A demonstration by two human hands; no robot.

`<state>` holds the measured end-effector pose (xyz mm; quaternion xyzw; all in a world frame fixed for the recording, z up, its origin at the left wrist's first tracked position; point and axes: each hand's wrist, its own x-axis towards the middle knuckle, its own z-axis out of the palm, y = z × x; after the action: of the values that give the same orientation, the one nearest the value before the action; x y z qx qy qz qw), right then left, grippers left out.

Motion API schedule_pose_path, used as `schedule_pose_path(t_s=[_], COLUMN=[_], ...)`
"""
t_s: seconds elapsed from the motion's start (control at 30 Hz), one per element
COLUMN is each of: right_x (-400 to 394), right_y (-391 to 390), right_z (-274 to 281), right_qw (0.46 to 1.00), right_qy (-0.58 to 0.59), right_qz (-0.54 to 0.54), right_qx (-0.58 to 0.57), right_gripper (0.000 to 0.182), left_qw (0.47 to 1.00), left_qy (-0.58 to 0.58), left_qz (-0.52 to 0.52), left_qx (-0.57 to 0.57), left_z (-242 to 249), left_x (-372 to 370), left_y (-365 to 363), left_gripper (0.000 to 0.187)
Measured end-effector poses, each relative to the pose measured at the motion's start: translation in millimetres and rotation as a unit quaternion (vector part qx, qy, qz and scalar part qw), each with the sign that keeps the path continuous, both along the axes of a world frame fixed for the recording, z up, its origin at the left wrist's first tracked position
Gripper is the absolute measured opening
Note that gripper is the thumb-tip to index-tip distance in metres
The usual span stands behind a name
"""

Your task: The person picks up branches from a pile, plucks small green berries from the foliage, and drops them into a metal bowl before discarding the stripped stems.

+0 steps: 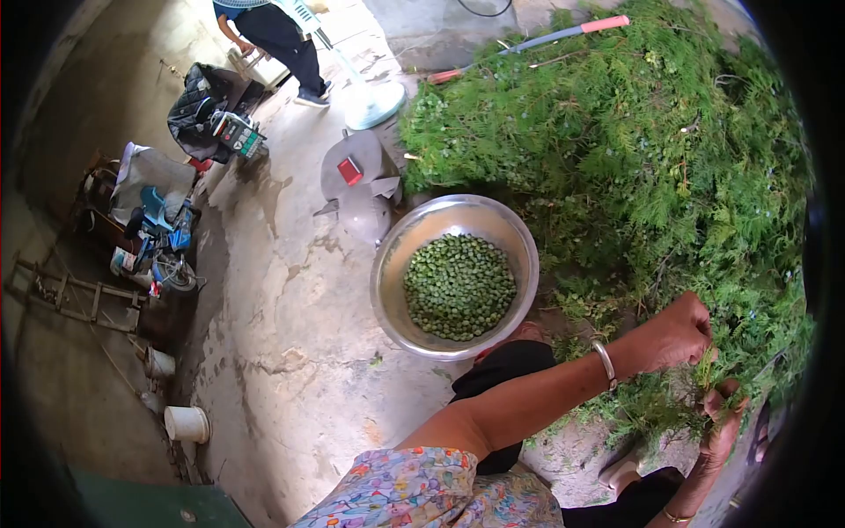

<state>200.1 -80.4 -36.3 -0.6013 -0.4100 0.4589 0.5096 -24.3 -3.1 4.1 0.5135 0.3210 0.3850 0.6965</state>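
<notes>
My left hand (667,336), with a silver bracelet (604,364) on its wrist, is closed, its fingertips pinched at the top of a green sprig (707,374). Just below it, at the lower right, my right hand (723,422) has its fingers closed around the lower part of that sprig. Behind and around both hands spreads a large heap of green leafy branches (616,158). To the left of the heap stands a wide metal bowl (387,304) holding many small green fruits (459,286).
A long-handled tool (541,40) lies on the heap's far edge. Beyond the bowl are a grey object (356,207) and a red box (349,171). A person (282,44) stands near a fan base (374,106). A white bucket (187,424) and a blue toy vehicle (163,224) are at left.
</notes>
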Motion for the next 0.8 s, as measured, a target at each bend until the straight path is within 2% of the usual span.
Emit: schedule_pose_path(t_s=[0.07, 0.1, 0.3, 0.37, 0.4, 0.47, 0.5, 0.57, 0.6, 0.67, 0.7, 0.77, 0.8], right_x=[-1, 4, 8, 3, -5, -7, -4, 1, 4, 10, 14, 19, 20], right_y=[0, 1, 3, 3, 2, 2, 3, 4, 4, 3, 2, 3, 4], right_z=[0, -2, -4, -1, 3, 5, 3, 4, 7, 11, 12, 10, 6], right_qw=[1.0, 1.0, 0.999, 0.999, 1.0, 1.0, 1.0, 0.999, 0.999, 0.998, 0.998, 0.997, 0.997], right_qy=[-0.009, -0.001, -0.005, -0.005, 0.005, 0.014, 0.009, 0.003, 0.015, 0.026, 0.036, 0.044, 0.064], right_qz=[-0.026, -0.002, 0.031, 0.043, 0.016, -0.013, -0.004, 0.004, 0.031, 0.055, 0.042, 0.026, 0.014], right_qx=[0.01, -0.001, -0.013, -0.007, 0.007, 0.022, 0.027, 0.033, 0.024, 0.018, 0.031, 0.05, 0.05], right_gripper=[0.031, 0.03, 0.029, 0.03, 0.031, 0.032, 0.032, 0.033, 0.029, 0.029, 0.027, 0.026, 0.027], left_qw=[0.998, 0.998, 0.997, 0.994, 0.994, 0.984, 0.984, 0.995, 0.995, 0.971, 0.967, 0.939, 0.947], left_qy=[-0.02, -0.021, 0.009, 0.013, 0.014, 0.11, 0.11, -0.003, -0.003, -0.181, -0.209, -0.274, -0.267], left_qz=[-0.026, -0.026, 0.044, 0.105, 0.105, 0.113, 0.111, 0.079, 0.076, 0.066, 0.066, 0.107, 0.094], left_qx=[-0.057, -0.057, -0.066, -0.013, -0.012, 0.087, 0.088, -0.063, -0.062, -0.142, -0.129, -0.178, -0.151], left_z=[-2, -4, -10, -18, -23, -23, -24, -11, -7, 0, 2, 14, 5], left_x=[0, 1, 11, 16, 17, 19, 20, 13, 8, -7, -15, -23, -23], left_y=[-1, -1, 3, 4, 5, 7, 7, 2, 2, 8, 16, 21, 25], left_gripper=[0.01, 0.01, 0.003, 0.001, 0.001, 0.004, 0.004, 0.005, 0.005, 0.01, 0.01, 0.007, 0.014])
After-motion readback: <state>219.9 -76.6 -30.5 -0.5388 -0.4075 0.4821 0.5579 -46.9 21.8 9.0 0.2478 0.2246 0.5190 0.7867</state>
